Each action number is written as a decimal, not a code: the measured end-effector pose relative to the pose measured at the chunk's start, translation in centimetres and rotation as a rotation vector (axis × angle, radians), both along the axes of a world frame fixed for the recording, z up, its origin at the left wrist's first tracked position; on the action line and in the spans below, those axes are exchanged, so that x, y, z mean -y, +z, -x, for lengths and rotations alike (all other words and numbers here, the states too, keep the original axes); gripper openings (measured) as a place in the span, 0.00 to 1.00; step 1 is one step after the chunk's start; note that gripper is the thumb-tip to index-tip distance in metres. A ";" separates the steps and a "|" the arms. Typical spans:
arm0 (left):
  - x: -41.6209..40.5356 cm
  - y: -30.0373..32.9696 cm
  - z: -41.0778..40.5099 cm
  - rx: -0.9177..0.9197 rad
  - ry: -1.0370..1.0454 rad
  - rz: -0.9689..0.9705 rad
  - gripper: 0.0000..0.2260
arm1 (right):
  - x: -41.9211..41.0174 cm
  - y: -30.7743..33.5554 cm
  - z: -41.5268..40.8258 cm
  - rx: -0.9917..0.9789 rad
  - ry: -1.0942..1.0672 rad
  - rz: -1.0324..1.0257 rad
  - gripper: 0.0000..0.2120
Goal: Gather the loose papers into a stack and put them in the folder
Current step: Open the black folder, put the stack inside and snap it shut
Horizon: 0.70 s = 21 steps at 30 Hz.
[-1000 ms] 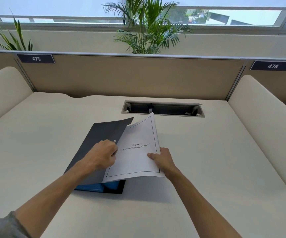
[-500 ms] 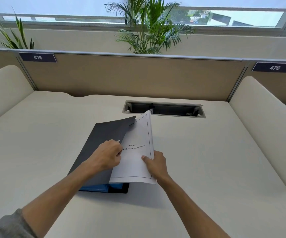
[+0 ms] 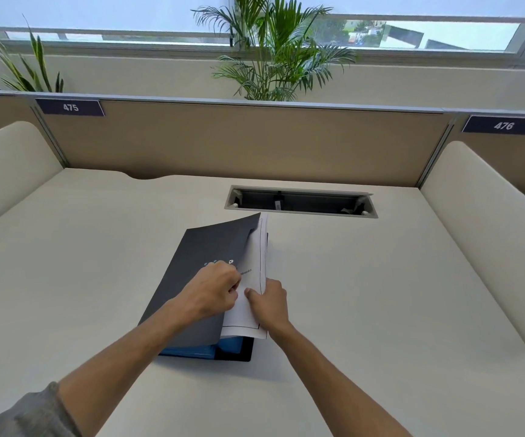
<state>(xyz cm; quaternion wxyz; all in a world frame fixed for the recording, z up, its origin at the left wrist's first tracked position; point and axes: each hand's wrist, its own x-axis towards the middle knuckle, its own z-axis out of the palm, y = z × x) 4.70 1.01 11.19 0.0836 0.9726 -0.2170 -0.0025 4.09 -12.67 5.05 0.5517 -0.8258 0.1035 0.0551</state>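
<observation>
1. Folder (image 3: 204,272): a dark cover lying on the tabletop (image 3: 380,310), its long axis running from the person away toward the cable slot (image 3: 300,201), leaning slightly right. The cover is raised along its right edge.
2. Papers (image 3: 254,279): a white stack partly under the raised cover, with a narrow strip showing along the folder's right edge; its long axis is parallel to the folder's.
3. Left hand (image 3: 213,290): on the folder's right edge, fingers curled round the cover, holding it up.
4. Right hand (image 3: 269,302): just right of the folder, thumb and fingers pinching the stack's exposed edge.
5. Judgement: the pocket lies left of the right hand, so the remaining push is leftward, across the long axis.
</observation>
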 end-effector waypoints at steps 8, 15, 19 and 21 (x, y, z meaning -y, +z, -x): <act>0.3 -0.4 0.0 0.008 -0.018 0.056 0.08 | -1.2 -0.6 -0.6 -0.001 0.036 0.079 0.07; 0.7 -0.3 -0.2 0.004 -0.053 0.103 0.10 | -2.2 -1.1 -0.1 0.029 -0.008 0.052 0.09; 0.7 -0.4 -0.4 -0.001 -0.055 0.110 0.08 | -2.7 -1.3 -0.2 0.011 -0.023 0.075 0.08; 0.7 -0.4 -0.4 -0.003 -0.060 0.120 0.09 | -3.0 -1.5 -0.2 0.012 -0.029 0.080 0.07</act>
